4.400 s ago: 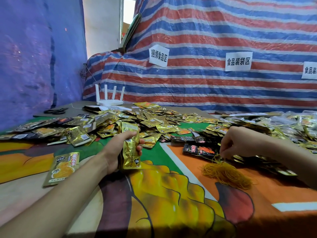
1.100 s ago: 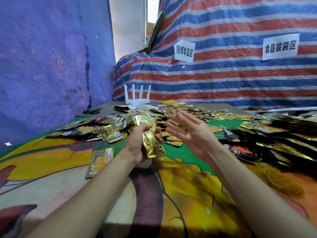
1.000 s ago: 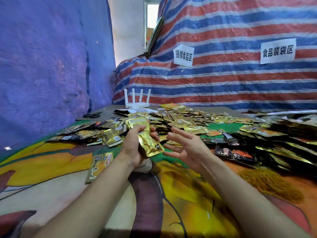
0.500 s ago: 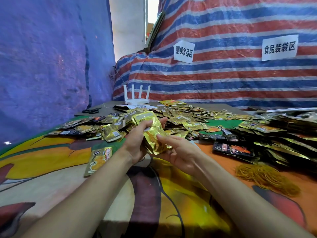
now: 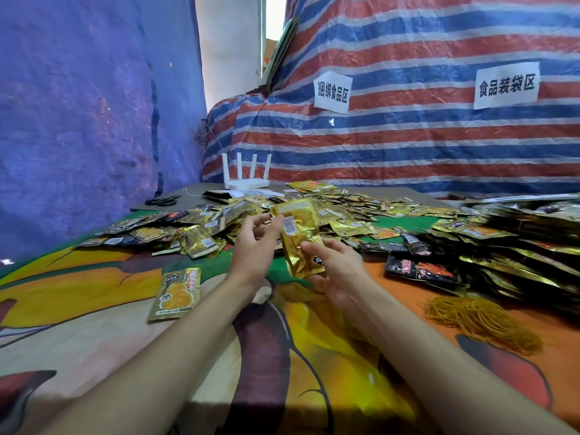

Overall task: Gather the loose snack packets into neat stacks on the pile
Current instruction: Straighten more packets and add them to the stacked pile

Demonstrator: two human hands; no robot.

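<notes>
1. left forearm [image 5: 163, 365]: bare along all its visible length, slim, tapering toward the wrist; the bottom-left corner cuts it off before the elbow.
2. right forearm [image 5: 439, 365]: also bare, same slim build, tapering to the wrist; cut off by the bottom-right corner.
3. left hand [image 5: 251, 252]: bare, back of the hand toward the camera, slender thumb and fingers.
4. right hand [image 5: 340, 271]: bare, thumb side and heel of the palm toward the camera, long thumb.
5. Nails on the 2 hands: too small to tell any detail.
6. Wide lens swells both forearms near the bottom edge; they look much thicker there than at the wrists.
</notes>
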